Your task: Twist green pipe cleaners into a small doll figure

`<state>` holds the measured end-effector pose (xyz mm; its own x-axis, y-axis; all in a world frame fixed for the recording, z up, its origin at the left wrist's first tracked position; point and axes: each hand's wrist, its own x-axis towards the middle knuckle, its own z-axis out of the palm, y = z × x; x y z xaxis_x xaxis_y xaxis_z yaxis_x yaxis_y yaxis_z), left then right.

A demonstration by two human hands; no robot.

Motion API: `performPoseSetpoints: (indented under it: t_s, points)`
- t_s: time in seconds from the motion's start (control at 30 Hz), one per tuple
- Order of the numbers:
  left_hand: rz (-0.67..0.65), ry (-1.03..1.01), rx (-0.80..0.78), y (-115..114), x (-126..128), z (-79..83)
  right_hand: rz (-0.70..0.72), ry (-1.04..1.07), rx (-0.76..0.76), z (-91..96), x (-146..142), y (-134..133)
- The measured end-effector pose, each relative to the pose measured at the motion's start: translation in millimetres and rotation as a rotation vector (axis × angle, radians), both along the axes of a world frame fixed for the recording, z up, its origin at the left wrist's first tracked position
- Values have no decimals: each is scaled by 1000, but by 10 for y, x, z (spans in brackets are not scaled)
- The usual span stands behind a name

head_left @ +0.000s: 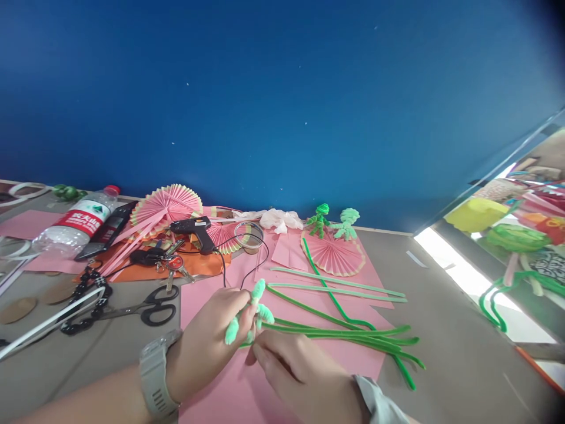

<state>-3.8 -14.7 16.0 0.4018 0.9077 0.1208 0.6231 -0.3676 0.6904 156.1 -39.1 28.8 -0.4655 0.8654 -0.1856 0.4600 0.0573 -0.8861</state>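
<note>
"How's the light?"
"Bright on the desk [459,365], with the blue wall [265,106] darker toward the upper left. The white strip [445,253] at right is blown out."
"Any shadows?"
"Soft ones on the pink paper [238,400]."
"And sharpness?"
"Middling: the mint-green fuzzy piece [265,314] shows little fine fibre, the right edge looks smeared and stretched, and the upper right corner is black."
</note>
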Motion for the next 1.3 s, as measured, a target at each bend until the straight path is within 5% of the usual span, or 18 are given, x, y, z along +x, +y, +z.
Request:
performPoseSetpoints:
  t_s: [0.17, 0.37, 0.67, 1.1, 1.2, 1.3]
  points:
    - [75, -355, -355, 12, 33, 15, 55, -527, 743, 37, 163, 130]
    - [85, -400, -560, 15, 27, -9, 175, -608, 1086, -83, 165, 194]
    - [-12, -347, -436, -70, 45, -5, 189, -580, 924, -124, 147, 200]
    - [-57, -240, -268, -104, 46, -19, -65, 326, -153, -197, 88, 254]
    - [-5, -319, -380, -110, 63, -17, -167, 307, 2, -247, 88, 225]
    - [18, -467, -537, -118, 90, -19, -111, -32, 586, -266, 152, 193]
